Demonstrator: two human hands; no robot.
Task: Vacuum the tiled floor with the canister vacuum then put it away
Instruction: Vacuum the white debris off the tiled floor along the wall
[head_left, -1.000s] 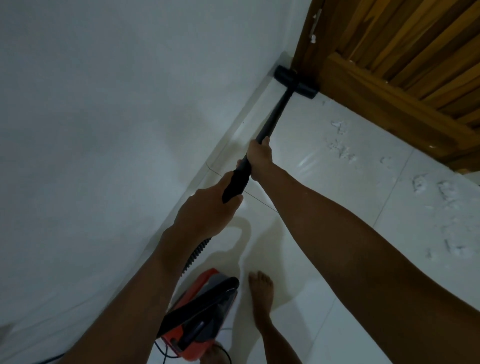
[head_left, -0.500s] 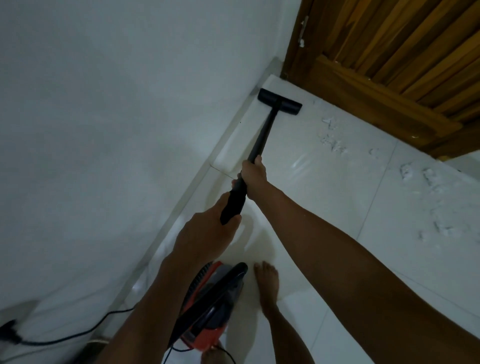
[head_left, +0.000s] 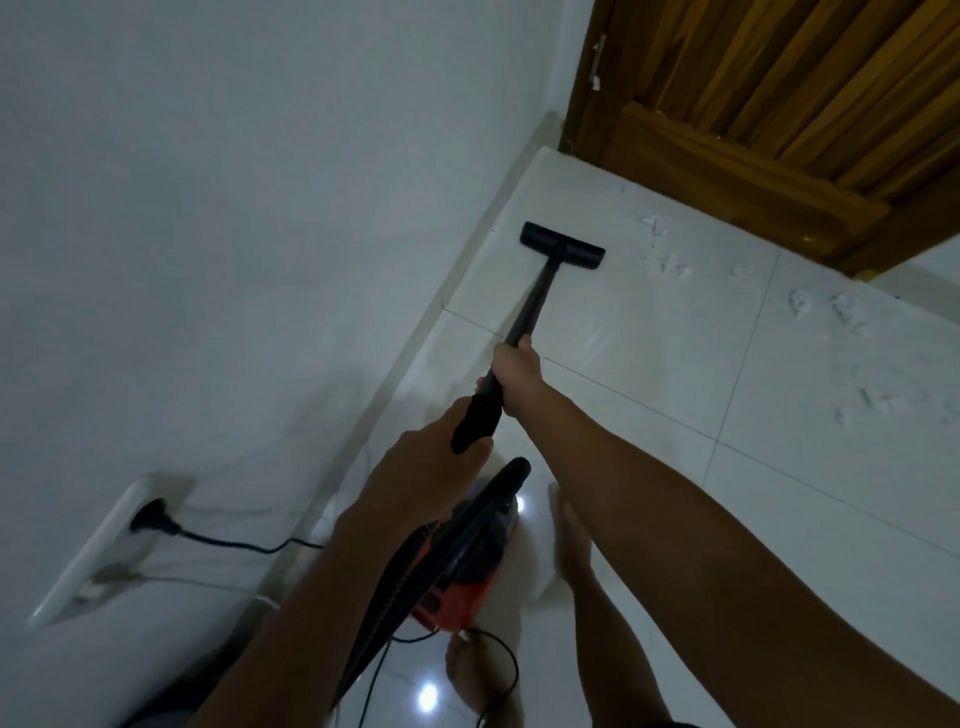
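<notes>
Black wand (head_left: 535, 296), two hands.

white wall (head_left: 234, 208), wooden door (head_left: 779, 104), wall socket plate (head_left: 98, 551)

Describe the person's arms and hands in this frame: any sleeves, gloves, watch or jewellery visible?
Both arms are bare from the frame's lower edge to the wrists, with no sleeves showing. The left hand and right hand wear no gloves, and no watch, bracelet or ring is visible, though dim light would hide a small ring. The feet below are bare too.
</notes>
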